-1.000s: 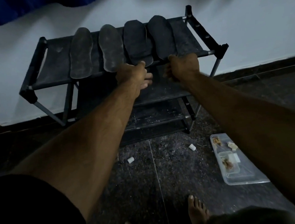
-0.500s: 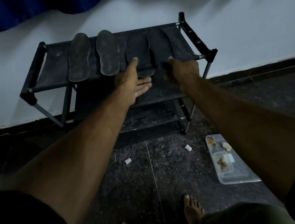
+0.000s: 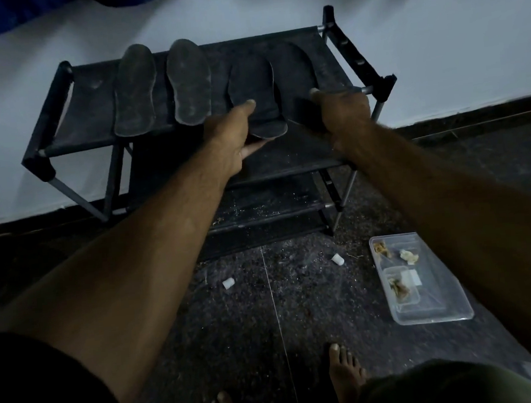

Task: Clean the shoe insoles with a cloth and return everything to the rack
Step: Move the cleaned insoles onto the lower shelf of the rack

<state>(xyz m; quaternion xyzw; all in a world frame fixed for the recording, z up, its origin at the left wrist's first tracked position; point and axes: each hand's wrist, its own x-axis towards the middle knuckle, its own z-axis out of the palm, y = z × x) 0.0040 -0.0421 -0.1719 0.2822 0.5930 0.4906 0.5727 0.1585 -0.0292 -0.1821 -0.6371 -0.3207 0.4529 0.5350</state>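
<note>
1. Dark insole pair: your left hand (image 3: 231,136) pinches the heel of the third insole (image 3: 256,96), thumb on top and fingers beneath; the heel overhangs the front bar of the shoe rack (image 3: 93,87).
2. Your right hand (image 3: 343,111) grips the heel of the fourth insole (image 3: 295,76), thumb on top. The dim light hides the fingers, so the hold underneath is probably a pinch.
3. Grey insoles: the first insole (image 3: 134,90) and second insole (image 3: 189,82) lie flat on the top shelf, just beside the dark pair, untouched.
4. Technique: draw both heels straight toward you, level, so that the toes clear the shelf without dragging the grey pair.
5. Surroundings: a clear plastic container (image 3: 427,303) sits on the floor at right; no cloth is visible.
</note>
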